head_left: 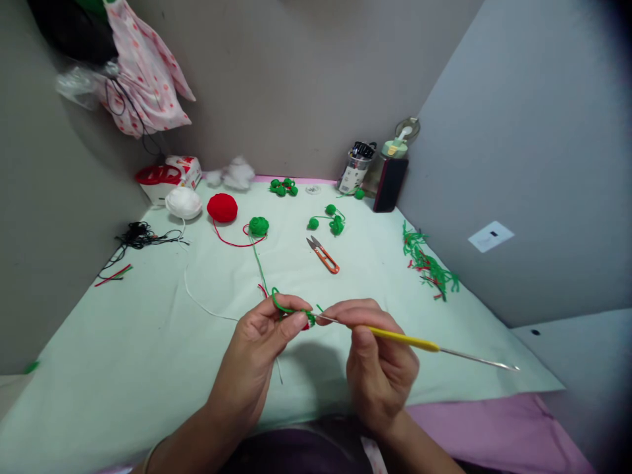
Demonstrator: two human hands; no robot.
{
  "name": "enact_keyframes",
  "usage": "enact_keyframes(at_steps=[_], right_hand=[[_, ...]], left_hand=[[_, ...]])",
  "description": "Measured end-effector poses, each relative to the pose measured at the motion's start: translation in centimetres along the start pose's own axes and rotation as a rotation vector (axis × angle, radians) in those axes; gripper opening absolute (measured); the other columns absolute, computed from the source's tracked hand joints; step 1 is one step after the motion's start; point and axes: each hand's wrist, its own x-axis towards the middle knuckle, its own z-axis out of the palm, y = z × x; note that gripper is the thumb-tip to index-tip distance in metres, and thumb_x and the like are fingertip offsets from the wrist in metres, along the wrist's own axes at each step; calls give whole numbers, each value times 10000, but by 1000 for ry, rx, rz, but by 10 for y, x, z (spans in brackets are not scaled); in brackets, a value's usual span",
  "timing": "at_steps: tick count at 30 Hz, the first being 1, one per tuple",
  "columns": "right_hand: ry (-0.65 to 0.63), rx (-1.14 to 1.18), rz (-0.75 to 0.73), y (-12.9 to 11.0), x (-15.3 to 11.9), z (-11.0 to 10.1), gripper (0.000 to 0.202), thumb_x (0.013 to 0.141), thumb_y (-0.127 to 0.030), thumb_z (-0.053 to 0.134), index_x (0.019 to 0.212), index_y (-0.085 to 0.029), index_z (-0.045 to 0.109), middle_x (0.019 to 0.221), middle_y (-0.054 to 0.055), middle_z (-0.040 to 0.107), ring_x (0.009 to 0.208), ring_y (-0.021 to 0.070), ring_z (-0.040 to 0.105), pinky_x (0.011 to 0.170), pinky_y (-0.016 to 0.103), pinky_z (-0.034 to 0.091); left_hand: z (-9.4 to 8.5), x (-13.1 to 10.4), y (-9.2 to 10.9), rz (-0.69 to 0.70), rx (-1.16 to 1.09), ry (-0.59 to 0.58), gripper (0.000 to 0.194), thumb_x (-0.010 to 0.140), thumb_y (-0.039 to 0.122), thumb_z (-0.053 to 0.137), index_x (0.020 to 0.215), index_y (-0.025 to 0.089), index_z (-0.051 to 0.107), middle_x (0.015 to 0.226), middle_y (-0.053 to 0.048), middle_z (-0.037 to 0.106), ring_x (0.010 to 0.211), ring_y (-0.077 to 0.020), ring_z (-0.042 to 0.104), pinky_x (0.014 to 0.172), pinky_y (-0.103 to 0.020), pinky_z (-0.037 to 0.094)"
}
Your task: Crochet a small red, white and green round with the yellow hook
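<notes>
My left hand pinches a small crocheted piece in green with some red and white. Green yarn loops over its index finger and runs back to a green yarn ball. A yellow-handled crochet hook is gripped in my right hand. The hook's left tip meets the crocheted piece; its other metal end points to the lower right. Whether a loop sits on the tip is too small to tell. White yarn from a white ball leads toward my left hand.
Orange thread snips lie beyond my hands. Behind are a red yarn ball, small green crocheted pieces and white stuffing. Green and red yarn scraps lie right, near a phone. Black thread lies left.
</notes>
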Motion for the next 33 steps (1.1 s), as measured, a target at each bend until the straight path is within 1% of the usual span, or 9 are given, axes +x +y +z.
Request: enact_keyframes(at_steps=[4,6,8,11,15,20,25,29,33], right_hand=[[2,-4,11,1,1,1,250,1071,-164,536,1130,-248,765,963,39,773,932,192,693,798,348,571],[4,56,39,3,1,2,241,1075,-186,542,1116,-250,770,957,36,768,926,188,689,787,338,571],[1,118,72,4,2,3,225,1074,-212,560,1101,-257,778,968,35,769,940,188,691,791,336,575],[-27,143,126,5,3,3,205,1065,-239,591,1089,-271,792,1005,44,783,987,204,708,839,363,584],[-38,232,211,7,5,3,188,1063,-275,608,1067,-282,796,978,33,788,937,185,708,816,336,576],[-1,453,350,8,10,5,177,1054,-334,629,990,-258,776,910,8,787,793,129,696,750,264,577],[10,546,439,8,14,5,203,1059,-351,615,948,-237,742,889,13,799,716,126,706,717,268,591],[-44,514,430,6,17,0,208,1055,-373,619,933,-234,716,876,10,792,712,136,702,727,291,594],[-139,474,385,5,19,-6,230,1051,-407,615,924,-236,700,820,9,770,693,157,691,709,319,591]], left_hand=[[1,-2,-1,-6,4,-23,137,806,330,900,830,228,813,791,21,726,814,-127,636,838,-252,467],[1,-2,-2,-5,-5,-30,150,805,327,905,883,235,816,794,18,717,820,-131,640,841,-260,472],[1,-2,-2,-11,-14,-19,285,794,305,921,1057,270,816,804,29,703,820,-127,631,854,-265,472],[1,-2,-2,-40,-28,5,615,773,257,944,1343,314,722,819,50,676,814,-115,613,892,-272,469],[0,-1,2,-74,-51,-15,773,766,220,944,1470,266,627,765,59,667,828,-143,660,938,-310,479],[-2,1,6,-75,-67,-48,858,810,221,910,1570,218,511,735,61,678,817,-148,672,987,-322,462],[-4,1,9,-77,-49,-40,951,801,238,920,1618,173,437,723,67,679,766,-123,623,961,-283,441],[-6,1,12,-89,-20,-72,964,802,234,917,1631,206,426,716,62,697,761,-129,632,956,-296,438],[-8,2,13,-109,-6,-112,922,780,210,923,1595,236,492,731,51,701,787,-157,665,936,-317,458]])
